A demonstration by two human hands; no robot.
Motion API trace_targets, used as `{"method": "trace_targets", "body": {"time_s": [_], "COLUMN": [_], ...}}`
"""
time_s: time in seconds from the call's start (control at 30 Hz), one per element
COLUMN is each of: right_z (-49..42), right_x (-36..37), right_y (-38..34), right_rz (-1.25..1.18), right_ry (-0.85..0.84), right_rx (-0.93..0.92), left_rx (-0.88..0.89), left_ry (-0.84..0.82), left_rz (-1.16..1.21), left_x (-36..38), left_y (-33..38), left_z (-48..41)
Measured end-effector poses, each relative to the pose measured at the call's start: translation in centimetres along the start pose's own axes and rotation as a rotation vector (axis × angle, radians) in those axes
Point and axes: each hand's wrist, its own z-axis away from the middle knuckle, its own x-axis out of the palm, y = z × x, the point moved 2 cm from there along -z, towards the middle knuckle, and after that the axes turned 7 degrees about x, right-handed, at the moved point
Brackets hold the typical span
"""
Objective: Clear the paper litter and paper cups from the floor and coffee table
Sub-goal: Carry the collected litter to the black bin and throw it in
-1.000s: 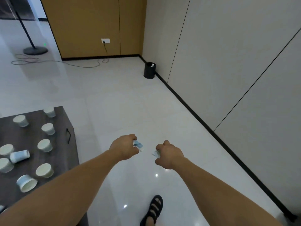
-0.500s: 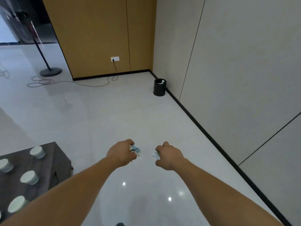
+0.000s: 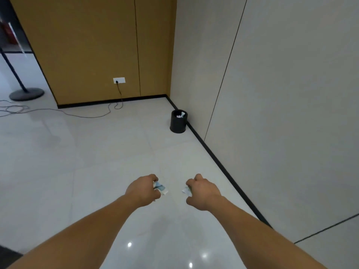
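Change: black bin (image 3: 178, 121) sits nearer and lower in view than before; both grips unchanged.
Left hand (image 3: 142, 190): fingers curled tight round crumpled paper (image 3: 160, 188), well short of the bin.
Right hand (image 3: 203, 192): fingers clenched on paper scrap (image 3: 186, 190), likewise short of the bin.

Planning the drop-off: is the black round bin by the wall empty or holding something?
Not empty: white crumpled paper shows in the top of the black round bin; how full, cannot tell.
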Motion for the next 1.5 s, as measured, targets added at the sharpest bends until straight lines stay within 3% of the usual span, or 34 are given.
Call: {"method": "trace_targets", "body": {"time_s": [0.27, 0.67, 1.27, 1.5], "right_z": [-15.0, -42.9, -80.2, -95.4], "right_x": [-4.8, -17.6, -29.7, -32.8], "right_y": [5.5, 12.8, 13.7, 15.9], "right_rz": [-0.062, -0.011, -0.037, -0.052], "right_ry": [-0.045, -0.002, -0.066, -0.103], "right_rx": [0.082, 0.003, 0.052, 0.022], "left_rx": [0.054, -0.031, 0.018, -0.002], "left_ry": [-0.089, 0.000, -0.090, -0.150], "left_rz": [-0.022, -0.043, -0.061, -0.053], "left_x": [-1.2, -7.4, -17.4, -18.2], "left_y": [4.3, 8.3, 5.7, 5.5], "left_z": [-17.8, -45.7, -85.5, -100.3]}}
